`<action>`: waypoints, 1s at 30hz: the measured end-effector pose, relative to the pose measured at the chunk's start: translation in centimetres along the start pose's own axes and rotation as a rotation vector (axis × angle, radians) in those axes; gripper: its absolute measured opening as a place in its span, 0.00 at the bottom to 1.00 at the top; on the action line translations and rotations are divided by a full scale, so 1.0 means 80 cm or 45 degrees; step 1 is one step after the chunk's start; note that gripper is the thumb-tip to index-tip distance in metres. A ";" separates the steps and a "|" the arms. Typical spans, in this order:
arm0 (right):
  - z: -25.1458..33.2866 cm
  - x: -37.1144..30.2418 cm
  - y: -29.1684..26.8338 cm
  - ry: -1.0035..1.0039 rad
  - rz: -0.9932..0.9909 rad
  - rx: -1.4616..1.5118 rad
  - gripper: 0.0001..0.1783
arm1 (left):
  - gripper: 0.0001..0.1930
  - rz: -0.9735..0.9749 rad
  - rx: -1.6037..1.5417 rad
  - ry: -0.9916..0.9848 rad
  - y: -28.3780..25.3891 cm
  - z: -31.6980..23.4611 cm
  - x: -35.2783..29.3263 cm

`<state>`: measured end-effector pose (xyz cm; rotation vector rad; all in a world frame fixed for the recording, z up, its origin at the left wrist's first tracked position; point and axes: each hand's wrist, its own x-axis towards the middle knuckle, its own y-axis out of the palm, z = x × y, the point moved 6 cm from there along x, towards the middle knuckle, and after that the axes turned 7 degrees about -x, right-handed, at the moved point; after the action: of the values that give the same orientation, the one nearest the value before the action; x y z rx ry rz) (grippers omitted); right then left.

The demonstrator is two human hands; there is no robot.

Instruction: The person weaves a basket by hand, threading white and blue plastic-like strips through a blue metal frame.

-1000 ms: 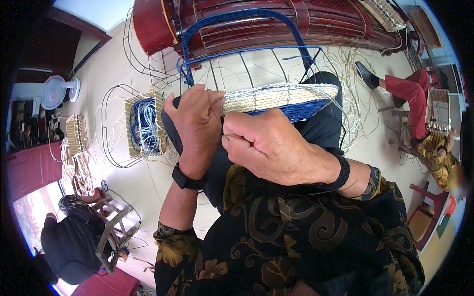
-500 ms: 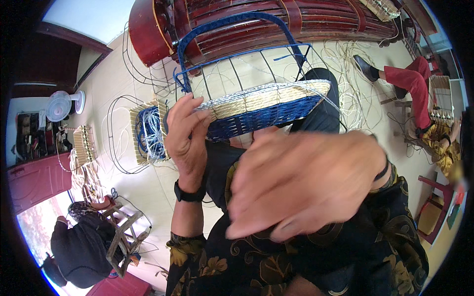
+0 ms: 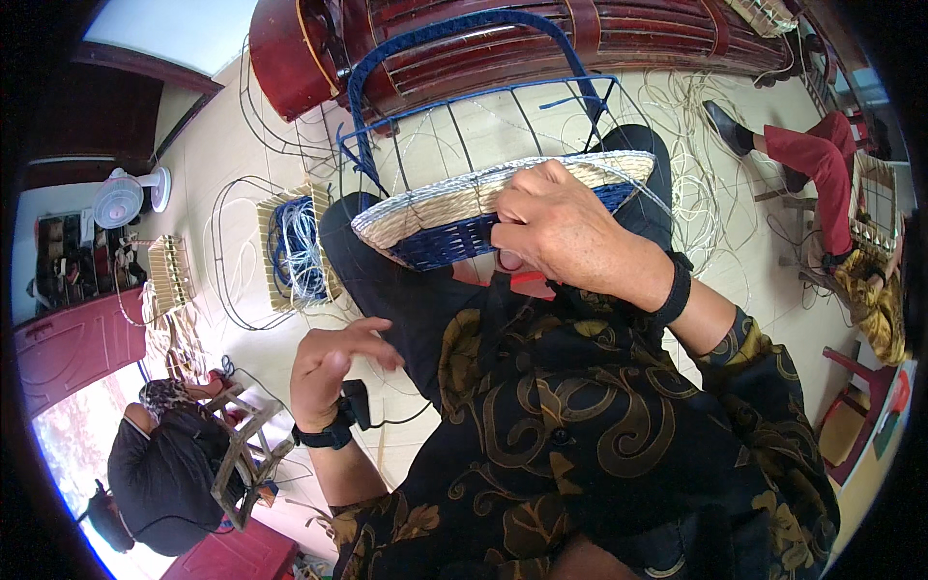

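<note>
A half-woven basket (image 3: 440, 243) rests across my thighs, its lower wall blue and the band above cream. White-and-grey twisted strands edge the weave, and bare dark wires rise beyond it to a blue-wrapped rim. A tall blue handle (image 3: 454, 27) arches over the far side. Against the near wall, right of its middle, my right hand (image 3: 570, 232) is closed, fingers curled at the weave; any strand inside the fist is hidden. My left hand (image 3: 338, 362) hovers apart from the basket, lower left, with fingers spread and nothing in them.
A slatted crate (image 3: 323, 208) of blue and white strands stands on the floor at left, beside bent wire frames. Loose pale strands (image 3: 691, 184) lie at right. A dark red wooden bench (image 3: 464, 63) runs behind. Other people sit at lower left and far right.
My left hand has let go of the basket's left end and dropped toward me. My right hand, blurred in the air before, has moved up and forward onto the weave.
</note>
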<state>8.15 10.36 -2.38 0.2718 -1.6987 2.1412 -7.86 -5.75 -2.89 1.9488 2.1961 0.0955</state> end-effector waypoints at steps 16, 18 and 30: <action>-0.057 0.032 -0.021 0.296 0.049 0.073 0.08 | 0.10 -0.256 0.876 0.763 0.090 -0.090 0.122; -0.061 0.031 -0.018 0.274 0.062 0.089 0.06 | 0.10 -0.233 0.967 0.754 0.097 -0.070 0.143; -0.071 0.027 -0.024 0.326 0.270 0.166 0.06 | 0.02 -0.044 1.144 0.264 0.070 -0.023 0.172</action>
<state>7.49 16.62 -1.24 -0.1500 -1.5019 2.3256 -4.27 8.75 -1.57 2.3699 2.6829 -0.8765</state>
